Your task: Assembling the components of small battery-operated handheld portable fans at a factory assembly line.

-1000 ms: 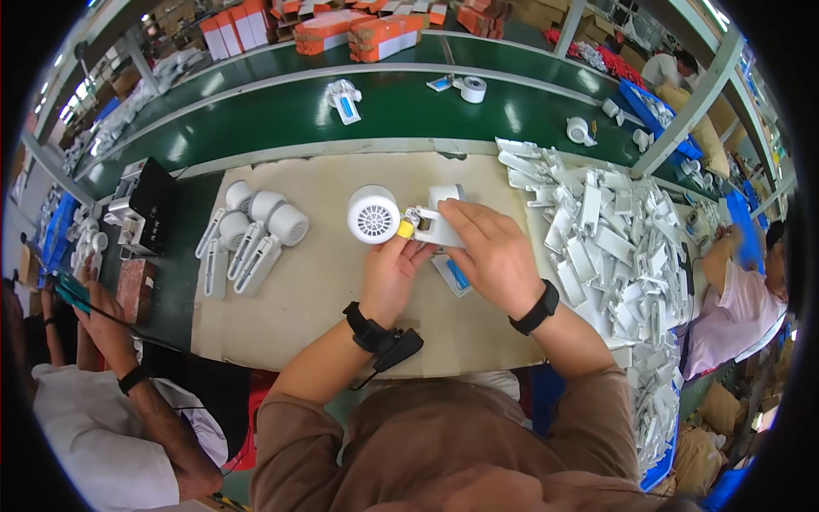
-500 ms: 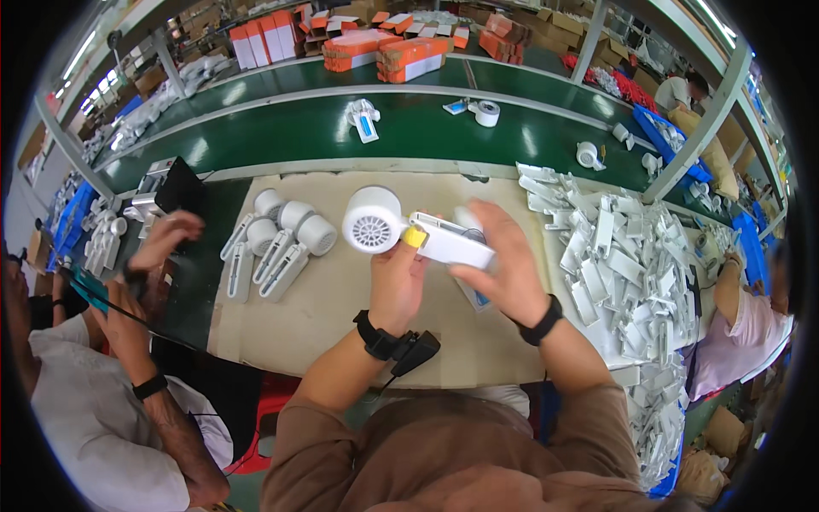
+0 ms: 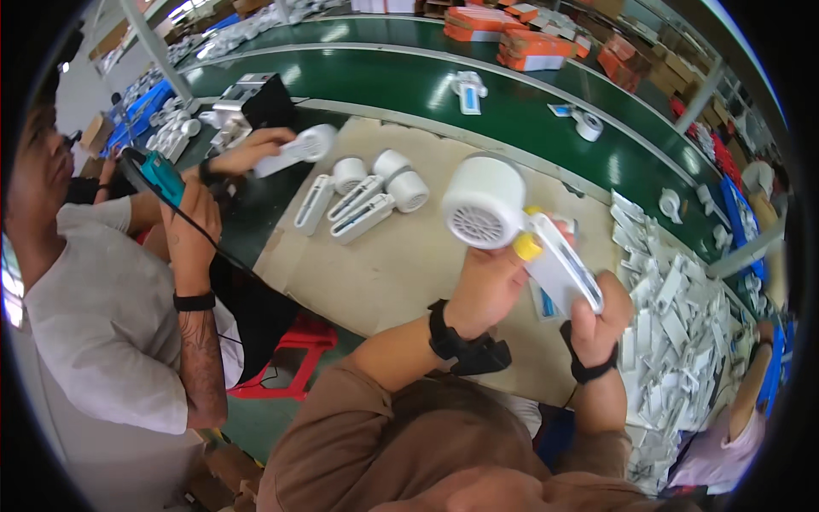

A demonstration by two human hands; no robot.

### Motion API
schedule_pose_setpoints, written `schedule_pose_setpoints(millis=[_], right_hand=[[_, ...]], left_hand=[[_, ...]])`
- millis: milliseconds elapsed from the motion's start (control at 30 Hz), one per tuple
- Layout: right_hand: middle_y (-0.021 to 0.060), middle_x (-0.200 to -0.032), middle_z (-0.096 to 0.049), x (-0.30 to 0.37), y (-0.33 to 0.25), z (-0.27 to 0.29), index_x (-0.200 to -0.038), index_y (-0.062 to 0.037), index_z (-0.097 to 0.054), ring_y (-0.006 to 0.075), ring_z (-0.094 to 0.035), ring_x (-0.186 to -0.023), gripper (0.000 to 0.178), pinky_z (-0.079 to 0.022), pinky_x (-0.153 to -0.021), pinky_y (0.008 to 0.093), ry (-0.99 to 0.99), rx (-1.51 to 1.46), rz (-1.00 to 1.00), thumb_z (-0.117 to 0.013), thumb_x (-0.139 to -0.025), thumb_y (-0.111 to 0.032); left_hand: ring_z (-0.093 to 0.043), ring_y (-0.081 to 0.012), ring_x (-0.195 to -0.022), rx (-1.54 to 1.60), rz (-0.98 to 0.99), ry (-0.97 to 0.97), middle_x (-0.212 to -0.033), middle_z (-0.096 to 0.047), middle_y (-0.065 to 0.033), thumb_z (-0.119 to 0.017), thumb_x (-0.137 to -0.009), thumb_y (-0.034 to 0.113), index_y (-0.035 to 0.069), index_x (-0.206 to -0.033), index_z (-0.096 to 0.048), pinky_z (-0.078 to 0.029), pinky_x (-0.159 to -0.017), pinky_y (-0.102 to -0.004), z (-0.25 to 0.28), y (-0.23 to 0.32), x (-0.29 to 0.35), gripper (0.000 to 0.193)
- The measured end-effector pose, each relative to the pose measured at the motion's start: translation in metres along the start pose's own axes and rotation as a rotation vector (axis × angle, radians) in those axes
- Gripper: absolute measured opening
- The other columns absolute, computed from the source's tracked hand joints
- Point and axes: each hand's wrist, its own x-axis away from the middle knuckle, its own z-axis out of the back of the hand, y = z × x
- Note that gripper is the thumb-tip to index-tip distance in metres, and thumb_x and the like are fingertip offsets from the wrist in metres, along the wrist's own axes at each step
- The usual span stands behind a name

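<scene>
A white handheld fan [image 3: 486, 194] with a round, grilled head and a flat slotted handle is held up over the board. My left hand [image 3: 488, 290] grips it where head meets handle, with yellow covers on the fingertips. Around the handle's lower end close the thumb and fingers of my right hand [image 3: 601, 317]. Under the handle, partly hidden, lies a white and blue piece [image 3: 546, 303]. To the left, three similar fans [image 3: 363, 218] rest in a group on the board. A heap of white plastic housings [image 3: 674, 316] lies beyond my right hand.
At left a co-worker holds a teal power screwdriver [image 3: 162, 177] with a cable, and another white fan [image 3: 294, 152]. A green conveyor [image 3: 375, 72] runs behind the beige board [image 3: 409, 286], carrying several white parts. A red stool [image 3: 294, 354] stands below the bench.
The view has swung left. My right hand, loosely spread beside the handle before, now closes around its end. The handle has tilted downward, and the co-worker now holds a fan.
</scene>
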Motion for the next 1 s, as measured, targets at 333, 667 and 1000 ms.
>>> schedule_pose_setpoints(millis=[333, 667, 1000], right_hand=[[0.0115, -0.067, -0.056, 0.010, 0.012, -0.021, -0.081, -0.0042, -0.059, 0.0310, -0.053, -0.060, 0.023, -0.044, -0.056, 0.0362, -0.549, -0.199, -0.312, -0.067, -0.076, -0.025], [0.0193, -0.115, -0.056, -0.026, 0.102, 0.011, -0.110, -0.0068, -0.059, 0.0336, -0.056, -0.101, 0.037, -0.045, -0.086, 0.0371, -0.583, 0.175, -0.197, -0.062, -0.079, -0.026], [0.0255, -0.141, -0.026, -0.052, 0.153, -0.029, -0.134, -0.0094, -0.040, 0.0374, -0.033, -0.128, 0.061, -0.030, -0.104, 0.0364, -0.911, 0.028, -0.417, -0.057, -0.083, -0.039]], left_hand=[[-0.061, -0.0228, -0.094, -0.333, 0.058, 0.230, -0.099, -0.063, -0.0140, -0.061, -0.084, 0.013, -0.002, -0.112, -0.052, -0.049, -0.084, -0.0381, 0.041, 0.020, 0.003, 0.033], [-0.059, -0.0274, -0.073, -2.424, -0.289, -0.286, -0.079, -0.062, -0.0104, -0.063, -0.069, 0.012, 0.005, -0.086, -0.058, -0.044, -0.063, -0.0391, 0.100, 0.097, -0.004, 0.019], [-0.061, -0.0259, -0.077, -2.714, 0.024, -0.144, -0.078, -0.063, -0.0092, -0.061, -0.070, 0.017, 0.006, -0.081, -0.059, -0.047, -0.060, -0.0377, 0.169, 0.152, -0.036, 0.016]])
